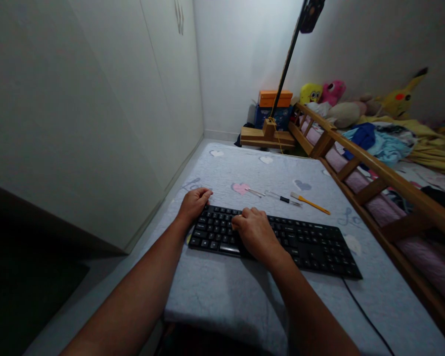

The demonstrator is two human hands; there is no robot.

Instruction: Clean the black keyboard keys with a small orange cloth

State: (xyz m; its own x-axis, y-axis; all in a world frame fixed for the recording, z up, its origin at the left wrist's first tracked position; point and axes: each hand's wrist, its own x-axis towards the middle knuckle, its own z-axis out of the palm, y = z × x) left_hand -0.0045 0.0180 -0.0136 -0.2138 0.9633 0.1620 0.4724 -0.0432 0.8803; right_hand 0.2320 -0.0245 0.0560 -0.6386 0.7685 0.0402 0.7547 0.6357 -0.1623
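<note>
A black keyboard (pixel 311 247) lies at a slant on the cloth-covered table. My left hand (pixel 196 203) is at its far left corner, fingers curled together against the edge. Over the keys left of the middle, my right hand (pixel 257 232) is closed, knuckles up. Something small and pale shows by its thumb, but I cannot make it out. Behind the keyboard lie thin white sticks (pixel 255 192) like cotton swabs, a slim tool with a black grip (pixel 284 199), and a flat brush with a yellow handle (pixel 313 203).
The table's cloth (pixel 222 291) is pale with hearts. A black cable (pixel 367 316) runs off the keyboard's near right side. White cabinet doors (pixel 133 99) stand left; a wooden bed rail (pixel 359 165) borders the right. Beyond the table rises a pole on a wooden base (pixel 252 136).
</note>
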